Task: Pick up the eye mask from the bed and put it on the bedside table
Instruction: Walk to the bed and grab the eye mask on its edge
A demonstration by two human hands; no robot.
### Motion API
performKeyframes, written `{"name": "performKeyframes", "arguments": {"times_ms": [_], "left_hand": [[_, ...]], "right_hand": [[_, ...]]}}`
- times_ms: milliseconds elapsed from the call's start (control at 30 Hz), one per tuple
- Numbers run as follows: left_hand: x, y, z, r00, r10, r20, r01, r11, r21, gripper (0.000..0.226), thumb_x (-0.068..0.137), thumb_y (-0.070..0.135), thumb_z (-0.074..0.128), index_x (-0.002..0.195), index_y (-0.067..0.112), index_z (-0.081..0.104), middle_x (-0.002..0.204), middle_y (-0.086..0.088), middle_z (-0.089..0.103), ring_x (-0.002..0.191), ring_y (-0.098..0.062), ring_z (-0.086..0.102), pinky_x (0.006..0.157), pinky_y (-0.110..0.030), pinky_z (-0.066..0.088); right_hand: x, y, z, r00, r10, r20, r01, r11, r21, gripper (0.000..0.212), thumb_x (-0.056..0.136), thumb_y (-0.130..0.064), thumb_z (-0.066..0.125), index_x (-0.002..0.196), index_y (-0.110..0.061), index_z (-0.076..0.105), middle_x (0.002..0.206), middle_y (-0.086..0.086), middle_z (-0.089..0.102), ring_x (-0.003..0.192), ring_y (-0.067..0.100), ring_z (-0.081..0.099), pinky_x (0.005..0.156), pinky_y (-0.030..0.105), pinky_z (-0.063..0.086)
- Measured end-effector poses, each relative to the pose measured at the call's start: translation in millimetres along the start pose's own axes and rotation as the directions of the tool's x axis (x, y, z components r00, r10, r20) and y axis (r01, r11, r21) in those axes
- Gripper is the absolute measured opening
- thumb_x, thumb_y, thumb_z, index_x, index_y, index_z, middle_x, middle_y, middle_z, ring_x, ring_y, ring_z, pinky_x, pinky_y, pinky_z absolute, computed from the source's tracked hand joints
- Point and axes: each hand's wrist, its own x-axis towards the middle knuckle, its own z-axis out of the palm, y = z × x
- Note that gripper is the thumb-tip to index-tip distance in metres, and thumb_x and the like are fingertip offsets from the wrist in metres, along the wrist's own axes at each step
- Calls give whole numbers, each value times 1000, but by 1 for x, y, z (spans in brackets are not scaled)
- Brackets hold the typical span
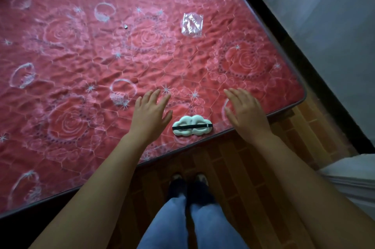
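You are reaching over the bed (101, 62) with both hands spread and empty, fingers apart, nothing gripped yet. The eye mask (192, 127) is lying strap-up near the bed's front edge, between your left hand (151, 112) and right hand (244, 110), nearer the left, touching neither. Bring one hand down and pinch the padded body rather than the thin black strap (it may stretch and swing). The bedside table is probably the pale surface (353, 175) at your right.
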Motion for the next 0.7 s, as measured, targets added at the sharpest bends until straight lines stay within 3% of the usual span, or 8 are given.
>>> {"name": "performKeyframes", "arguments": {"times_ms": [200, 500, 700], "left_hand": [[42, -26, 56, 994, -108, 29, 110, 993, -52, 51, 91, 37, 42, 139, 22, 32, 149, -15, 33, 139, -31, 24, 112, -48, 20], [95, -52, 194, 982, -124, 142, 138, 987, -88, 50, 91, 33, 44, 137, 16, 37, 143, -17, 39, 134, -30, 30, 107, -47, 28], [112, -61, 255, 974, -91, 207, 111, 990, -90, 49, 91, 33, 44, 136, 16, 38, 143, -17, 39, 134, -32, 30, 108, -47, 29]], "right_hand": [[22, 18, 71, 998, 54, 18, -55, 998, 31, 46, 91, -23, 47, 134, -8, 41, 138, 17, 48, 132, 33, 37, 106, 50, 31], [50, 70, 217, 975, 136, 178, -146, 988, 45, 46, 92, -23, 45, 135, -7, 38, 141, 16, 45, 133, 32, 34, 110, 49, 29], [59, 97, 272, 961, 153, 229, -165, 986, 35, 46, 91, -23, 46, 134, -8, 40, 139, 14, 47, 132, 29, 35, 111, 45, 27]]}}
